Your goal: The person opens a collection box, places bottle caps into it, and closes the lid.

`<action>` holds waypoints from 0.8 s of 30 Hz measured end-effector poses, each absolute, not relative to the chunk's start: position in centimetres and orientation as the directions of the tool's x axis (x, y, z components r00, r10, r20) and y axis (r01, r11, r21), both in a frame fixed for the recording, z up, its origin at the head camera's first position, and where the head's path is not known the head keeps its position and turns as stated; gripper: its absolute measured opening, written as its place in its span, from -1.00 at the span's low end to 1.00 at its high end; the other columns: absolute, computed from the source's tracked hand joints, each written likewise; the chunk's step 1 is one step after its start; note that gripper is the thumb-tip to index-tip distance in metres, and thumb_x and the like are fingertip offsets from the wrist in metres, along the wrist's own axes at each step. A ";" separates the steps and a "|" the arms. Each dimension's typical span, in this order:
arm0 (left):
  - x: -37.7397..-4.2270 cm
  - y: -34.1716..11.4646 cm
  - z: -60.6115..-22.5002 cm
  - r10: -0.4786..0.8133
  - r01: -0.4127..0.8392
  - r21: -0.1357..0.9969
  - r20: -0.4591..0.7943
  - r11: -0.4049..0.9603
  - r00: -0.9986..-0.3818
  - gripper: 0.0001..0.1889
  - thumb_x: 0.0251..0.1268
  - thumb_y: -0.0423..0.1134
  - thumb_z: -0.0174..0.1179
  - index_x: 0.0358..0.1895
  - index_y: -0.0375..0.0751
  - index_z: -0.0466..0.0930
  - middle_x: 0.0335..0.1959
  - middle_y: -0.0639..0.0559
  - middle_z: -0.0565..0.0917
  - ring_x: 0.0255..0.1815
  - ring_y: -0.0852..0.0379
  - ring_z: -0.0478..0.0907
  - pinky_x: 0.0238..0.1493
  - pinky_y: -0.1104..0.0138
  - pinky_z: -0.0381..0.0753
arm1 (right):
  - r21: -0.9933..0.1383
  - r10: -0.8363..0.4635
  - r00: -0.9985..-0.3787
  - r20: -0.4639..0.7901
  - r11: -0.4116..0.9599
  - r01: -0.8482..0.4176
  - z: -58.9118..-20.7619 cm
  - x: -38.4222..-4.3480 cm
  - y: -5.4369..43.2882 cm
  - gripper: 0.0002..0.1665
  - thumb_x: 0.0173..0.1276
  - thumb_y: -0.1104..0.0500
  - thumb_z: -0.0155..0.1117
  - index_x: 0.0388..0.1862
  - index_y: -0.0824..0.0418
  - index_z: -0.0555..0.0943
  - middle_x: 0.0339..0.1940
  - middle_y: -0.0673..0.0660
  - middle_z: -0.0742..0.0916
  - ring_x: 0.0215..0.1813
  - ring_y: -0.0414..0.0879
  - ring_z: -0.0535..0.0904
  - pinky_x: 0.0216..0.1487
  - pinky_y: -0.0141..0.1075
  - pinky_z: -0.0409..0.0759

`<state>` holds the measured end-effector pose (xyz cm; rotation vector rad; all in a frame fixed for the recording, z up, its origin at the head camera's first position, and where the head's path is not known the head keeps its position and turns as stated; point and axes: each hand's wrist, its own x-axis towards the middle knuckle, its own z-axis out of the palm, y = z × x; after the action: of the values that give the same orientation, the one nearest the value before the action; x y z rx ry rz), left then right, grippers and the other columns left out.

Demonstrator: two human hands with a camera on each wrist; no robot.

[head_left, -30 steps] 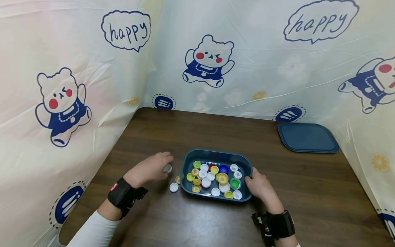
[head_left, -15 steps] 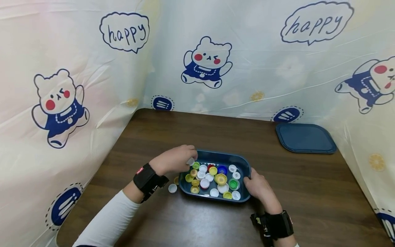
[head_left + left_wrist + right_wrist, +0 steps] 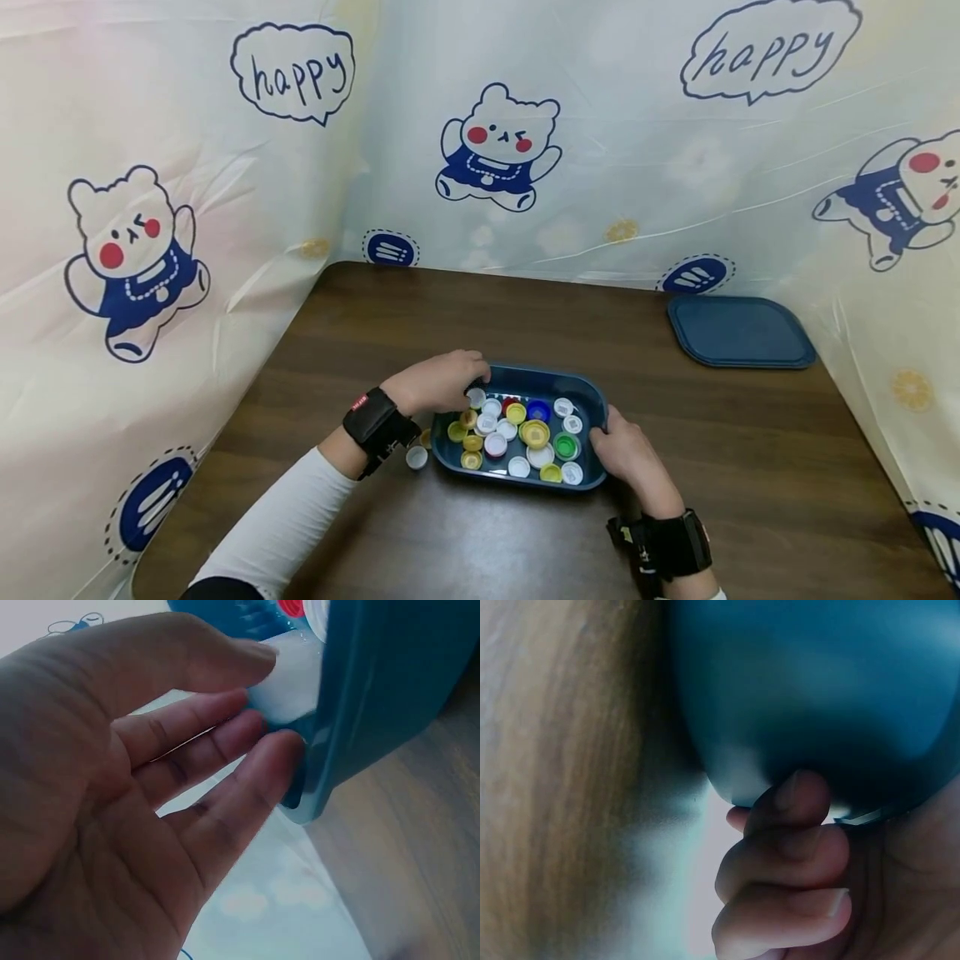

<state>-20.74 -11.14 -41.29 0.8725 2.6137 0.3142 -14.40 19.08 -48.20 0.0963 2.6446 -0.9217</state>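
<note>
A dark blue tray [image 3: 525, 482] holds many bottle caps in white, yellow, green, blue and red. My left hand [image 3: 438, 383] reaches over its left end. In the left wrist view the thumb [image 3: 232, 664] and fingers stand apart, with the thumb tip at the edge of a white bottle cap [image 3: 289, 682] inside the tray. That white bottle cap [image 3: 476, 397] sits at the tray's left, below my fingers. My right hand [image 3: 633, 450] grips the tray's right end, its fingers [image 3: 795, 847] curled at the tray wall.
A white cap [image 3: 417, 457] and a yellowish cap [image 3: 425, 438], partly hidden, lie on the wooden table [image 3: 360, 325] left of the tray. A flat blue lid [image 3: 741, 332] lies at the back right. Printed curtains [image 3: 630, 150] surround the table.
My left hand has carried a white bottle cap from the table left of the tray into its left end, and its fingers have loosened. My right hand stays on the tray.
</note>
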 end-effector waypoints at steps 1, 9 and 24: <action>-20.7 -11.2 -41.2 0.613 0.528 0.326 -0.268 0.784 -0.743 -0.58 0.29 -0.31 0.36 0.22 -0.19 0.59 0.15 -0.06 0.56 0.14 0.06 0.50 0.19 0.17 0.57 | -0.592 -0.047 -0.941 -0.336 0.787 0.173 -48.2 -14.4 19.1 -0.49 0.50 0.15 -0.04 0.36 0.33 0.35 0.09 0.38 0.65 -0.09 0.12 0.59 -0.08 0.00 0.56; -20.4 -12.6 -40.2 0.608 0.522 0.348 -0.214 0.779 -0.765 -0.54 0.34 -0.31 0.32 0.29 -0.21 0.54 0.23 -0.09 0.53 0.24 0.01 0.46 0.26 0.13 0.53 | -0.589 -0.044 -0.934 -0.356 0.786 0.187 -48.0 -14.5 19.1 -0.45 0.50 0.15 -0.04 0.39 0.34 0.32 0.10 0.40 0.64 -0.08 0.12 0.60 -0.07 0.00 0.57; -18.0 -16.5 -40.0 0.524 0.447 0.331 -0.194 0.831 -0.829 -0.54 0.32 -0.25 0.35 0.27 -0.18 0.55 0.13 -0.05 0.58 0.06 0.09 0.51 0.15 0.15 0.61 | -0.592 -0.047 -0.933 -0.356 0.784 0.187 -48.0 -14.3 19.2 -0.43 0.52 0.13 -0.05 0.42 0.34 0.29 0.11 0.40 0.64 -0.08 0.12 0.59 -0.08 -0.01 0.57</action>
<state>-18.01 -16.52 -39.99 0.7409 2.7352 0.3958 -14.35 19.17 -47.98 0.1064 2.6221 -0.9236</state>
